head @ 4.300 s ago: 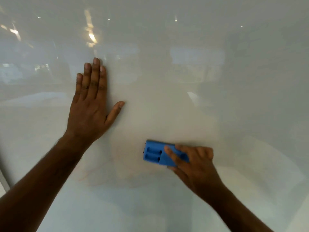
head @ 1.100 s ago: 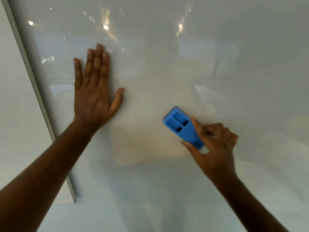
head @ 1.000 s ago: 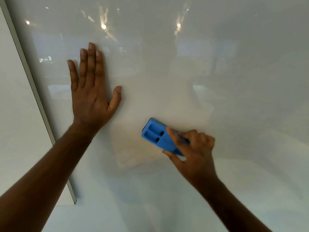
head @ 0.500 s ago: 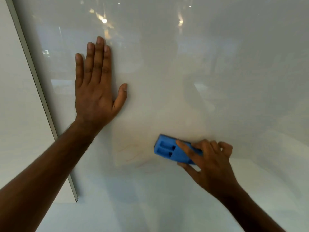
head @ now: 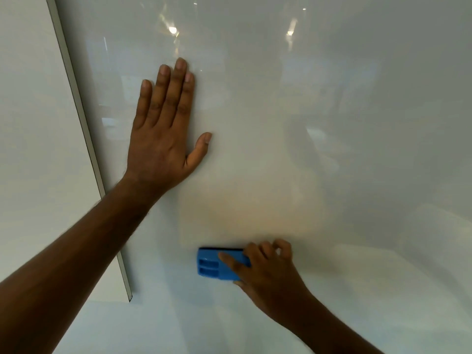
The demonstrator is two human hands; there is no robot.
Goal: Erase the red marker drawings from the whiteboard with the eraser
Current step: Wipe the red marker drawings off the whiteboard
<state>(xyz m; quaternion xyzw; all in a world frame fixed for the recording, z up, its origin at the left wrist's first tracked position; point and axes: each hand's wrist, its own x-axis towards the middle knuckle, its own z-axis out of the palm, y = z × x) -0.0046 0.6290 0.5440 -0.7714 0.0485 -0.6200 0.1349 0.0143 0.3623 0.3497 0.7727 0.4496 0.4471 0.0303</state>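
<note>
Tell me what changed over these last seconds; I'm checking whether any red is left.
The right hand swept the blue eraser down and leftward to a lower spot on the whiteboard; the faint reddish lines seen earlier no longer show, only a pale smudge. The left hand stayed flat on the board, and the grip on the eraser is unchanged.

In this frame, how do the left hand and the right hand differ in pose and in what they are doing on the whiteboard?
The left hand lies flat, fingers straight and pointing up; the right hand has its fingers curled. The left hand holds nothing and only presses on the whiteboard; the right hand's grip is on the blue eraser. The left hand sits higher and nearer the board's left edge; the right hand sits lower. Both are bare and at the board.
</note>
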